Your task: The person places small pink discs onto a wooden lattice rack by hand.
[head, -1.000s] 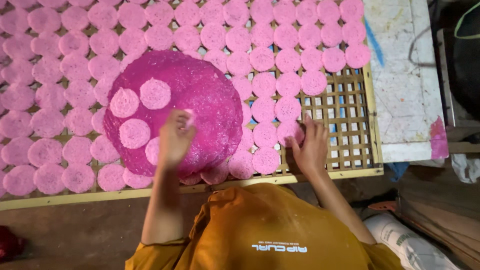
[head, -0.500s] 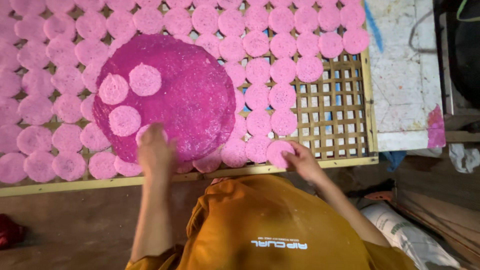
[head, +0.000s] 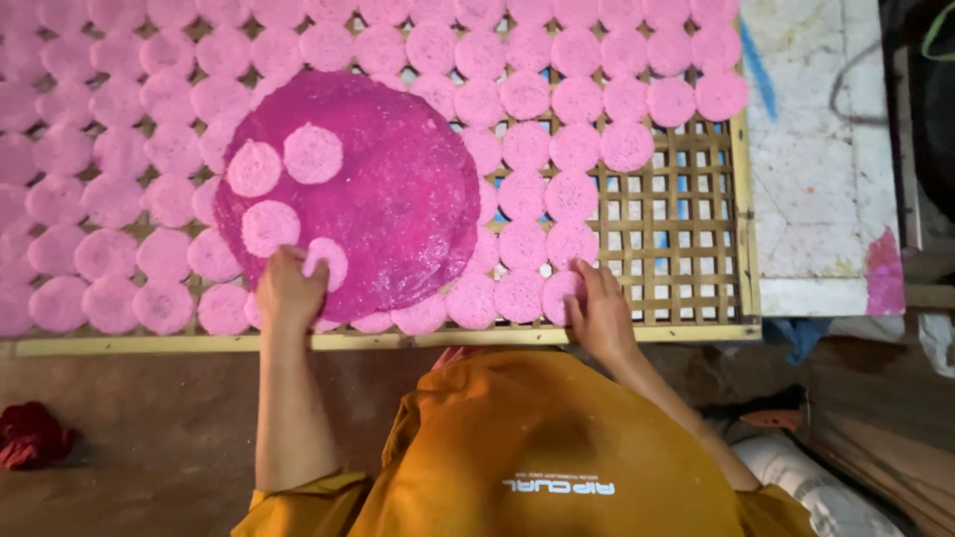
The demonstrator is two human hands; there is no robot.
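Since half a second ago, left hand (head: 288, 291) has pinched a small pale-pink disc (head: 328, 261) on the big magenta round tray (head: 378, 194); right hand (head: 600, 310) fingers press another disc (head: 559, 293) flat onto the bamboo lattice rack (head: 686, 239), extending the row.

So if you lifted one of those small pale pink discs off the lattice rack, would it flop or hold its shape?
The small pink disc under the right hand looks thin and flat, so probably light. It spans gaps in the bamboo lattice without sagging, suggesting some stiffness, yet likely fragile.
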